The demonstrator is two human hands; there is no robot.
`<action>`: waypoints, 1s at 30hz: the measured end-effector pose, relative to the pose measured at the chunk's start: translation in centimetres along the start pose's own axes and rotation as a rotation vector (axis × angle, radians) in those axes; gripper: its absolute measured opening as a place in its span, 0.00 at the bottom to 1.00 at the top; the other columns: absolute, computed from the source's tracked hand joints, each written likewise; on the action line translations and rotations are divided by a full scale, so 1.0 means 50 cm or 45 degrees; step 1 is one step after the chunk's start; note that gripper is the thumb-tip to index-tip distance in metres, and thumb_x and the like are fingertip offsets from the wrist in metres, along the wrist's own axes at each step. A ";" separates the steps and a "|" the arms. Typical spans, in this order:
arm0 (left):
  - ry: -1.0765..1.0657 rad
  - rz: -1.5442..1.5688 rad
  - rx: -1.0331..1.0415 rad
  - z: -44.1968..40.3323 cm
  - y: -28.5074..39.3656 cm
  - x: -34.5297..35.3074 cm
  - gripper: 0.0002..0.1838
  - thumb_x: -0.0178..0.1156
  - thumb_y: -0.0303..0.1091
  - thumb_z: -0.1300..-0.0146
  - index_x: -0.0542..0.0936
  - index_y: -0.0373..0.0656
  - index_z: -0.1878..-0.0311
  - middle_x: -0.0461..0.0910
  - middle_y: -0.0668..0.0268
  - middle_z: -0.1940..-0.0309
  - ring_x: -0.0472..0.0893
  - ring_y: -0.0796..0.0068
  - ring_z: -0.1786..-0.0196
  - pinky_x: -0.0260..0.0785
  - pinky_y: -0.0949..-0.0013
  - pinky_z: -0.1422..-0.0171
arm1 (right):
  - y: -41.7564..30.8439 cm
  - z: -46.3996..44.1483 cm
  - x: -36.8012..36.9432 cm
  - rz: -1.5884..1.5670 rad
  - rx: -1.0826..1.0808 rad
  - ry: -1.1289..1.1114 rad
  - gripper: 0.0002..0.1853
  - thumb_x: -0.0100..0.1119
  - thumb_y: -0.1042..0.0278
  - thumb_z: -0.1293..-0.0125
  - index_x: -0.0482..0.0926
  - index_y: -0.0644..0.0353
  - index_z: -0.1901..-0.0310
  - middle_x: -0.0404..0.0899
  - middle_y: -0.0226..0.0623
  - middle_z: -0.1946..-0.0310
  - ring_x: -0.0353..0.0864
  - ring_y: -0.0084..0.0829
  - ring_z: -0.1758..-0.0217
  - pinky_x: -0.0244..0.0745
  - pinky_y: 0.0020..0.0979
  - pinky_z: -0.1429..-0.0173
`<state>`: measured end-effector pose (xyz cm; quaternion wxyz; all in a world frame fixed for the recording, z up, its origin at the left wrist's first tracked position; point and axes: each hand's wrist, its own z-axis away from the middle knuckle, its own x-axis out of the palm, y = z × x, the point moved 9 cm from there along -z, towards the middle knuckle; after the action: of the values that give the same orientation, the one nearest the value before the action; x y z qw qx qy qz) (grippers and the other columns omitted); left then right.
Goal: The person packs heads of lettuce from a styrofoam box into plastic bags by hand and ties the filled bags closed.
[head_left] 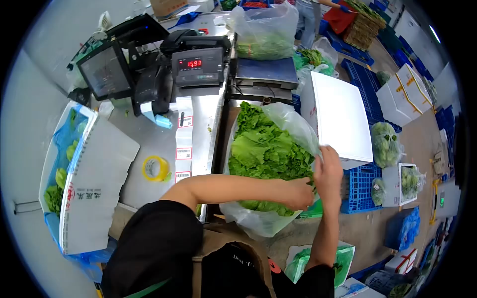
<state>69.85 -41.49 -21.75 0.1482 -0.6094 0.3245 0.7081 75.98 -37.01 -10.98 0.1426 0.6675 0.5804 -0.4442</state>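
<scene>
A large clear plastic bag [263, 222] full of leafy green lettuce [266, 151] lies open in front of me. My left hand [298, 193] reaches across the lettuce to the bag's right side, its fingers curled in at the edge of the leaves. Just above and to the right, my right hand [328, 171] is closed at the bag's right rim, fingertips pressed together on the plastic. What exactly the left fingers hold is hidden.
Left of the bag, a metal table [201, 149] bears yellow tape [155, 168], labels [184, 153] and a scale display [198, 66]. A bagged bundle [263, 47] sits on the scale [266, 69]. White foam box [340, 116] at right. Another person [308, 22] stands at the back.
</scene>
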 end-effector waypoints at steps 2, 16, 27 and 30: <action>-0.004 0.220 -0.224 0.105 -0.005 -0.061 0.12 0.54 0.41 0.36 0.82 0.46 0.63 0.81 0.63 0.62 0.79 0.60 0.53 0.67 0.53 0.43 | -0.096 -0.046 0.070 -0.245 -0.151 -0.157 0.19 0.62 0.74 0.44 0.75 0.68 0.50 0.76 0.52 0.51 0.74 0.51 0.46 0.70 0.41 0.43; 0.683 0.597 -1.728 0.587 -0.242 0.061 0.12 0.58 0.26 0.51 0.83 0.39 0.62 0.82 0.52 0.65 0.81 0.53 0.57 0.73 0.58 0.50 | -0.177 -0.052 0.400 0.327 -0.579 -1.151 0.50 0.76 0.54 0.65 0.63 0.48 0.34 0.79 0.37 0.54 0.75 0.40 0.45 0.60 0.48 0.40; 1.224 0.603 -1.650 0.612 -0.204 0.028 0.12 0.52 0.25 0.46 0.83 0.35 0.62 0.83 0.49 0.67 0.83 0.52 0.63 0.75 0.60 0.54 | -0.239 -0.015 0.478 0.171 -1.133 -1.294 0.45 0.72 0.67 0.59 0.64 0.34 0.35 0.62 0.29 0.34 0.52 0.41 0.26 0.43 0.58 0.25; 1.265 0.634 -1.613 0.617 -0.207 0.033 0.12 0.53 0.25 0.48 0.83 0.34 0.62 0.82 0.49 0.68 0.83 0.52 0.63 0.75 0.59 0.55 | -0.253 -0.024 0.456 0.416 -1.084 -1.229 0.44 0.70 0.66 0.58 0.65 0.38 0.34 0.58 0.39 0.32 0.49 0.46 0.25 0.42 0.61 0.26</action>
<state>52.10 -14.33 -24.76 -0.5423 -0.7287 0.0183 0.4178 63.55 -17.76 -23.47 0.7034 0.3583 0.4675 -0.3980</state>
